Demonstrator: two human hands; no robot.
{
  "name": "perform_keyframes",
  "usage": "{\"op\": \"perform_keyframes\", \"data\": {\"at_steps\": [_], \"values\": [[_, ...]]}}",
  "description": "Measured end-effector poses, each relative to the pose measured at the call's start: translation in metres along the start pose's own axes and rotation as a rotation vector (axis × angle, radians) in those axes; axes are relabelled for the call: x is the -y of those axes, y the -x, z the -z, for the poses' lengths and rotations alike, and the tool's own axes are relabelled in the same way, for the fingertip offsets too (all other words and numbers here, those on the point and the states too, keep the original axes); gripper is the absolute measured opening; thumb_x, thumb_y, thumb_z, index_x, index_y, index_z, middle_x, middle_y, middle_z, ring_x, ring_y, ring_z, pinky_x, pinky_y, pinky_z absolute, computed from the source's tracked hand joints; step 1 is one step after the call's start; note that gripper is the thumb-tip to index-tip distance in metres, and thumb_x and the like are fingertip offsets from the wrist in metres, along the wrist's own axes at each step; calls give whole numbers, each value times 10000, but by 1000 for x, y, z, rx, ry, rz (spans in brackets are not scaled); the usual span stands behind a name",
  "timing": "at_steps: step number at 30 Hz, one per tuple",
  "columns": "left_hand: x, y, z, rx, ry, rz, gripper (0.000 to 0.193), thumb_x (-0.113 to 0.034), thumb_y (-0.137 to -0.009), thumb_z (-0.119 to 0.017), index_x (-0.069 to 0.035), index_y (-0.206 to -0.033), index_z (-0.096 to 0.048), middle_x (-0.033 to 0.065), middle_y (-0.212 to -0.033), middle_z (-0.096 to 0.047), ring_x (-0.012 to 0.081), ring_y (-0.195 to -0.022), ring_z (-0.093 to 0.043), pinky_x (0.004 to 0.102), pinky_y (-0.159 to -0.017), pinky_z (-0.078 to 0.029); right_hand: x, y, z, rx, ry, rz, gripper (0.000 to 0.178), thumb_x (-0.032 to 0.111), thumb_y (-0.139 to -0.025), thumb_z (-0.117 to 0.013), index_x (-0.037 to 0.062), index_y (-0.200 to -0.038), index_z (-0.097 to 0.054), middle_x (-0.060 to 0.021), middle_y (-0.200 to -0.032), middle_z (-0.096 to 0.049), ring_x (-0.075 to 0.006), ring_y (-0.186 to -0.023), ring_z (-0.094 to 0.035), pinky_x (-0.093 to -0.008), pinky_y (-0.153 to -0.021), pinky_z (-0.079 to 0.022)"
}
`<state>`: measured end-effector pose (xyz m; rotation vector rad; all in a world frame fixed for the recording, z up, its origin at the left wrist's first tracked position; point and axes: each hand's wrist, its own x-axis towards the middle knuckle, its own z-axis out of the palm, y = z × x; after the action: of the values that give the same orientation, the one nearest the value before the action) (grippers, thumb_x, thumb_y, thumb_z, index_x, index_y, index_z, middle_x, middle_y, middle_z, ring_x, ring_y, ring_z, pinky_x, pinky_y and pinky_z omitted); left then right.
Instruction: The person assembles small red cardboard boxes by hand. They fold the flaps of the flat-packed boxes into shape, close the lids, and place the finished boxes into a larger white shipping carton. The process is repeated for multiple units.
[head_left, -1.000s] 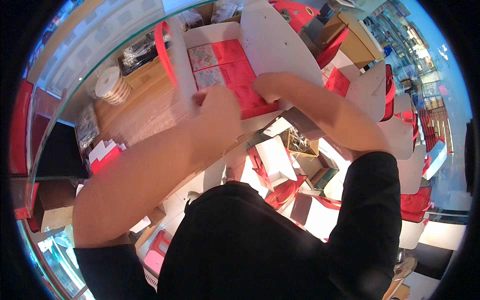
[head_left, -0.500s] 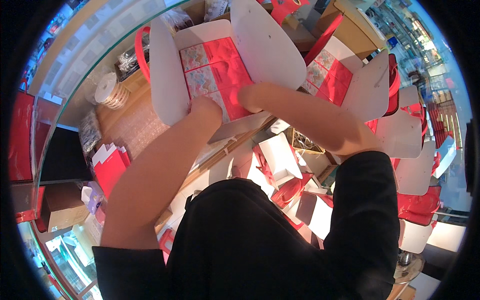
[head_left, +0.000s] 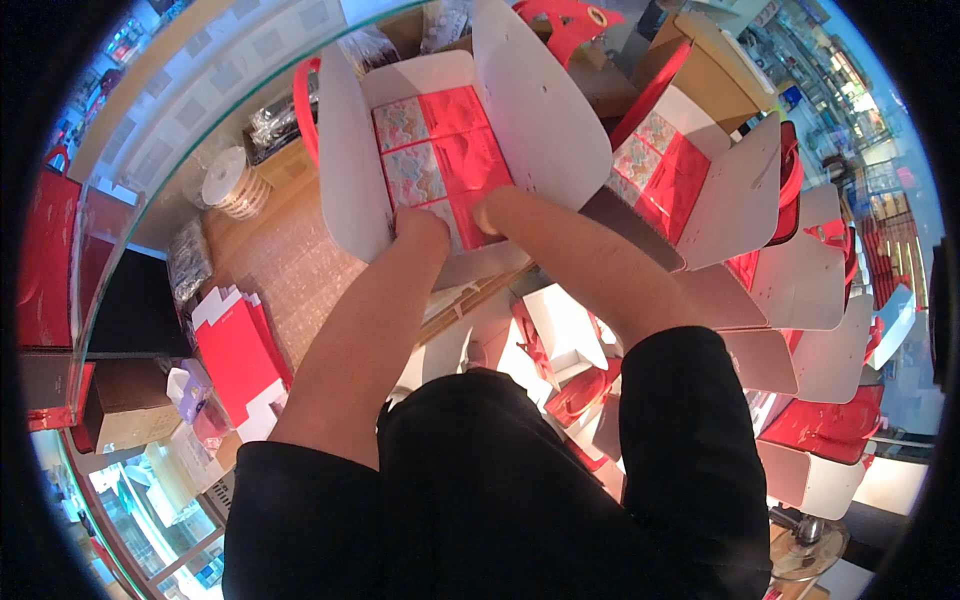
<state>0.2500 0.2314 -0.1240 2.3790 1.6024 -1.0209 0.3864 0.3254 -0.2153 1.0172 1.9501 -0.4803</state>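
A white gift box [head_left: 345,180] with raised flaps and a red handle stands open in front of me. Inside lie several flat red packs [head_left: 465,140], each with a pale floral patterned panel. My left hand [head_left: 422,230] reaches into the near end of the box, over the nearest pack. Just to its right, my right hand [head_left: 492,210] points down at the red part of that pack, close to the near wall. The fingers of both hands are bent down and hidden, so their grip does not show.
Right of me runs a row of similar open boxes [head_left: 735,200]; the nearest holds matching packs. A ribbon spool [head_left: 235,185] and red-and-white folded cartons [head_left: 240,350] lie on the wooden counter [head_left: 285,250] at left. More red and white boxes [head_left: 565,330] sit below on the right.
Both hands stay at the box's near end, the right one slightly lower. My right elbow has come inward. The whole view has shifted a little, showing more of the cartons at left.
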Motion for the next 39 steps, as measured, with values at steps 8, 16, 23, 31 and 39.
{"op": "perform_keyframes", "data": {"at_steps": [8, 16, 23, 31, 39], "values": [[-3, 31, 42, -158, 48, -87, 262, -210, -861, -518, -130, -1051, -680, 92, -1034, -682, 260, -940, -662, 435, -740, -517, 15, 35, 18, -420, -104, 190, 312, 171, -753, -622, 18, -1022, -666, -179, -1035, -653, -280, -951, -640, -416, -795, -502], [-6, 211, 65, -944, 801, -518, 163, -190, -780, -647, -43, -824, -591, 122, -690, -614, 338, -649, -609, 415, -575, -472, 36, 149, 16, -757, -374, 242, 342, 309, -806, -653, 21, -991, -653, -191, -889, -655, -267, -778, -652, -387, -696, -494], [7, 166, -25, -1218, 1510, -52, 746, -62, -720, -704, 15, -1349, -310, 199, -1235, -449, 319, -1139, -466, 394, -984, -363, 67, 229, -94, -2148, -1385, 64, 237, -29, -860, -565, 45, -1078, -509, -62, -991, -540, -132, -834, -534, -239, -689, -437], [16, 92, -60, -1060, 1417, -108, 632, -44, -817, -545, 22, -1377, -260, 277, -1258, -468, 394, -1143, -497, 397, -961, -390, 79, 168, -89, -1510, -1753, -21, 502, 255, -882, -630, -4, -1280, -468, -155, -1175, -577, -229, -1091, -541, -350, -922, -413], [39, 119, -92, -658, 1346, -69, 363, -204, -904, -450, 49, -1159, -503, 315, -994, -597, 457, -956, -572, 467, -818, -449, 99, 162, -101, -1368, -1644, -322, 438, 307, -920, -538, -18, -1213, -508, -233, -1061, -616, -302, -1027, -590, -355, -884, -430]]}}
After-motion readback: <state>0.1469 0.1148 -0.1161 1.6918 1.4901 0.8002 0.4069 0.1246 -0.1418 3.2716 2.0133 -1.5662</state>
